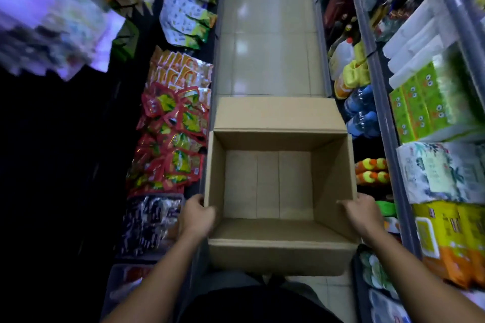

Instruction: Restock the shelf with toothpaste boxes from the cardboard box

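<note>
Cardboard box [278,257] is held at lower centre of the frame, open top up, over the aisle floor [267,34]. Its interior is bare: no toothpaste boxes are seen in it, and none can be made out on the shelves at either side. Left grip [196,217] is clamped on the left wall at the rim. Right grip [363,217] is hooked over the right rim. Restock is judged done, with box removal in hand. Box should be kept level and centred between snack packets [173,139] at left and tissue packs [420,107] at right, so flaps are not snagged on stock.
</note>
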